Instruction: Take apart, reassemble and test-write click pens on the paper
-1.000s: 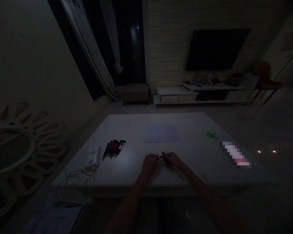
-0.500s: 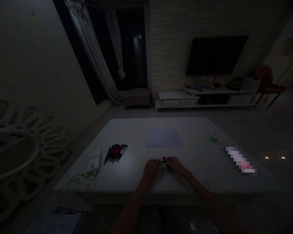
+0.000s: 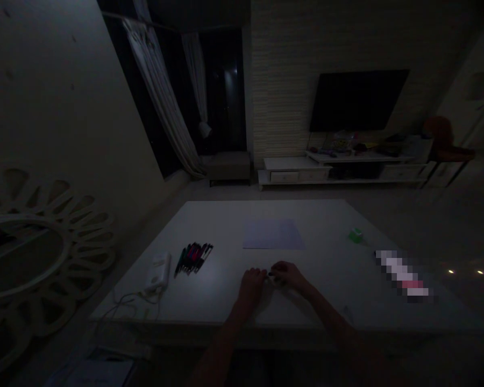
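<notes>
Over the near middle of the white table [image 3: 221, 217], my left hand [image 3: 253, 282] and my right hand [image 3: 289, 275] are close together, fingers curled. A small dark item [image 3: 270, 273] shows at my right fingertips, beside the left ones; the dim picture hides its exact shape. What my left fingers hold, if anything, is too small to name. Beyond both hands lies a pale sheet of paper [image 3: 273, 234]. To the left, a bunch of pens [image 3: 193, 259] lies side by side on the table.
A white power strip [image 3: 158, 271] with cables is at the table's left edge. On the right are a green object [image 3: 355, 235] and a pixelated flat item [image 3: 403, 273]. A TV cabinet [image 3: 290, 176] stands at the back, and a round framed mirror [image 3: 66, 247] at left.
The view has tilted slightly, so the table appears lower. My right fingers have lifted and shifted slightly around the dark item, of which less shows between the hands.
</notes>
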Available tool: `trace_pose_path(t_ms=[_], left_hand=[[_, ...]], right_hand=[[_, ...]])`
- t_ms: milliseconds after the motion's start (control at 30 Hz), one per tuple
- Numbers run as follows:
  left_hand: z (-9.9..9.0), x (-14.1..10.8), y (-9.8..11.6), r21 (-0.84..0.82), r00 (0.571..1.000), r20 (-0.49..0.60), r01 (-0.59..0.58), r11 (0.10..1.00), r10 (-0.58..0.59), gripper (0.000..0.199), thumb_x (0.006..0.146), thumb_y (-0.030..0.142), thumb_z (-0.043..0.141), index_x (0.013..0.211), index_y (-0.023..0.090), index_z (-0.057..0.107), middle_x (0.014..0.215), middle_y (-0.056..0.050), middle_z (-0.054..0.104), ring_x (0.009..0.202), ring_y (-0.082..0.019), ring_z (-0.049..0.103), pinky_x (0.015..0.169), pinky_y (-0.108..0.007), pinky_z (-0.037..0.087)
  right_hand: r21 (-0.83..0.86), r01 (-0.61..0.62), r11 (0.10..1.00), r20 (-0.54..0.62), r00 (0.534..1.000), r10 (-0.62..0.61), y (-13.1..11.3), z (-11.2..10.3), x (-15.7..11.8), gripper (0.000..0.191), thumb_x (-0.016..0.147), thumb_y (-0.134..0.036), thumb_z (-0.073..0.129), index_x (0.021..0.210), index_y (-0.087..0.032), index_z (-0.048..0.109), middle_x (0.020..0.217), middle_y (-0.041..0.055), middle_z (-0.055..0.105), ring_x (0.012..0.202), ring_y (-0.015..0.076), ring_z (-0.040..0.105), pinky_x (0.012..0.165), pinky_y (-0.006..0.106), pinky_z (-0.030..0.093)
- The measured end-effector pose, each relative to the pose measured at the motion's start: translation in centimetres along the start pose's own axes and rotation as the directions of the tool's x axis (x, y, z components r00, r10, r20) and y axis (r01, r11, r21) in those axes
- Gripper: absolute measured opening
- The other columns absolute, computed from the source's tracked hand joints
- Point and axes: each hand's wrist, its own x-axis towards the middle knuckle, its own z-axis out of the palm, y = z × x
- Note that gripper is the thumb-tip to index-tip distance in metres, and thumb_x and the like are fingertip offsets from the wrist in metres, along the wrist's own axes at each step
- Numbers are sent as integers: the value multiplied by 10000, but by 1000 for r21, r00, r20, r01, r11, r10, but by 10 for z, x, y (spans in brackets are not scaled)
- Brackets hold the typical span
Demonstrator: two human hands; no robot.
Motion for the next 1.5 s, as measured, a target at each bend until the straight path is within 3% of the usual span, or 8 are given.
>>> trace_pose_path(t_ms=[100,200,333,533,867,1167,1300,1500], left_hand=[[1,-1,-1,-5,1000,2,-10,1000,10,159,893,183,457,998,210,573,900,-39,605,880,-184,537,778,-321,389],[4,-1,-2,-5,1000,-22,-9,1000,8,167,884,175,467,1014,213,564,909,-40,602,883,-187,533,776,-326,389],[8,-1,-4,4,999,-31,-15,1000,16,166,882,172,467,1013,217,558,900,-37,596,877,-185,531,773,-326,385],[13,0,-5,-4,999,-49,-12,1000,12,150,885,200,479,1008,222,562,899,-37,600,886,-189,533,775,-328,376],[6,0,-2,0,1000,-8,1,1000,-1,158,872,181,475,994,220,568,901,-43,600,889,-190,532,782,-331,378],[6,0,-3,-17,1000,-12,6,1000,-7,166,870,184,476,1002,218,570,903,-42,608,898,-192,533,788,-332,372],[6,-1,-2,-13,999,-32,0,1000,0,158,876,184,477,999,222,567,902,-38,609,891,-191,535,786,-333,368],[5,0,-1,1,999,-45,7,1000,-7,151,894,200,460,996,220,571,892,-38,609,873,-191,534,772,-331,362]], right_hand=[[-44,-17,999,-1,1000,17,1,0,0,478,677,-618,566,689,-144,624,598,62,653,530,163,594,521,273,447],[-65,75,995,-20,997,-76,-1,-1,-1,439,615,-580,644,722,-154,636,703,71,685,610,168,613,569,267,457],[-76,-3,997,-6,1000,2,-3,-1,-2,486,684,-625,548,711,-147,634,630,62,662,542,154,589,519,256,431],[-45,29,999,-7,1000,-29,0,-2,-1,508,675,-640,552,725,-142,639,683,70,672,546,147,590,520,254,438],[-70,6,997,28,1000,-4,2,-4,0,544,667,-662,547,702,-130,656,615,74,664,536,159,590,525,262,437],[-28,60,998,1,998,-60,7,-4,1,505,588,-626,644,733,-142,650,717,70,682,595,163,599,556,265,454],[-30,11,999,27,1000,-10,6,-5,2,557,685,-669,517,721,-131,657,682,86,679,562,161,592,537,269,447],[-48,33,998,14,999,-33,7,-5,2,551,642,-661,572,754,-131,669,704,87,684,582,165,599,560,275,452]])
